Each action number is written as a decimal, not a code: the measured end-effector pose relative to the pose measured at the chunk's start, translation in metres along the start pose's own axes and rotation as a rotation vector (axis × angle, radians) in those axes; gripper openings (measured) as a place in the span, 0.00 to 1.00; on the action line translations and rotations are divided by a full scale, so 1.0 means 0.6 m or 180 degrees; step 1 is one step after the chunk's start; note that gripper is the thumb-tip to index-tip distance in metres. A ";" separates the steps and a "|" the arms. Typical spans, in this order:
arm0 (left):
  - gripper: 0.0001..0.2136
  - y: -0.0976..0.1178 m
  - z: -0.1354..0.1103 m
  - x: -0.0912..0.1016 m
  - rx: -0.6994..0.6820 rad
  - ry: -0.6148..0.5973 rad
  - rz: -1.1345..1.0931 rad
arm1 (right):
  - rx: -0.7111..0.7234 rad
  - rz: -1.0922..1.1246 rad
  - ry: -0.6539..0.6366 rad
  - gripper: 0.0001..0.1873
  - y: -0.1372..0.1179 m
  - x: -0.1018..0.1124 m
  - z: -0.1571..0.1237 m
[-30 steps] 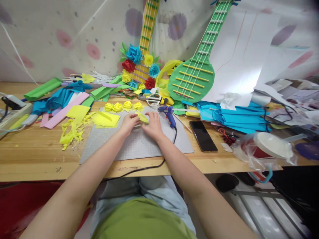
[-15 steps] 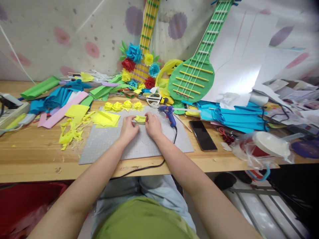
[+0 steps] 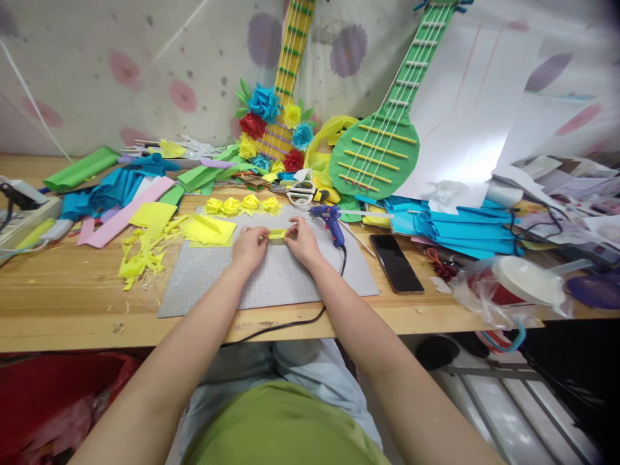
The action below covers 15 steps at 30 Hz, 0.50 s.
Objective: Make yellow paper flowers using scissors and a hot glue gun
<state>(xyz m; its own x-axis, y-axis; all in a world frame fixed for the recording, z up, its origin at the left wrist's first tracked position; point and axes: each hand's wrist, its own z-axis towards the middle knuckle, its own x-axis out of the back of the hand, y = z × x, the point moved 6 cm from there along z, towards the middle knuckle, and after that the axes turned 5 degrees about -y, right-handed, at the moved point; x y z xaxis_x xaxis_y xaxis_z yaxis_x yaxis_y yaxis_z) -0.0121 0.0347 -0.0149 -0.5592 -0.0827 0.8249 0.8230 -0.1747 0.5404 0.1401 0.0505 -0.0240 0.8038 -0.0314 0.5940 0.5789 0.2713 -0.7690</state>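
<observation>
A narrow strip of folded yellow paper [image 3: 278, 234] is stretched between my two hands above the grey cutting mat [image 3: 271, 284]. My left hand [image 3: 249, 247] pinches its left end, and my right hand [image 3: 303, 241] pinches the right end between thumb and fingers. Behind the hands several yellow paper flowers [image 3: 250, 204] stand in a row at the mat's far edge. Left of my left hand lies a stack of yellow paper sheets [image 3: 208, 230]. A blue glue gun [image 3: 330, 223] rests on its side to the right of my right hand.
White-handled scissors [image 3: 301, 192] lie behind the mat. A phone [image 3: 396, 263] is at its right, beyond the glue gun's black cord [image 3: 290, 325]. Yellow scraps [image 3: 140, 255] spread at left. A green paper instrument [image 3: 375, 155] and a yellow one [image 3: 285, 84] lean at the back.
The yellow paper has become a flatter, narrower strip. My left hand now pinches its end, where its fingers were more apart before. The view has shifted slightly.
</observation>
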 end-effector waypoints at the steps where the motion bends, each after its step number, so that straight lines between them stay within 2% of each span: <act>1: 0.11 0.001 -0.002 0.002 -0.0004 0.0015 0.0007 | -0.0024 0.0043 -0.0012 0.24 0.001 0.000 0.000; 8: 0.13 0.010 -0.012 0.010 -0.0191 0.0147 -0.0020 | 0.0038 -0.0042 -0.0167 0.22 -0.009 0.003 -0.003; 15: 0.13 0.001 -0.011 0.005 -0.0055 0.0156 -0.0070 | -0.0154 0.0163 -0.0229 0.19 0.006 -0.003 0.000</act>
<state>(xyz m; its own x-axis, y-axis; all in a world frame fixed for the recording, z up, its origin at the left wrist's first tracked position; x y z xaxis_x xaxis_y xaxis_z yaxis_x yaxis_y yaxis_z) -0.0138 0.0278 -0.0131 -0.5817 -0.1265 0.8035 0.8089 -0.1938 0.5551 0.1410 0.0519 -0.0279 0.8217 0.0511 0.5677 0.5446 0.2238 -0.8083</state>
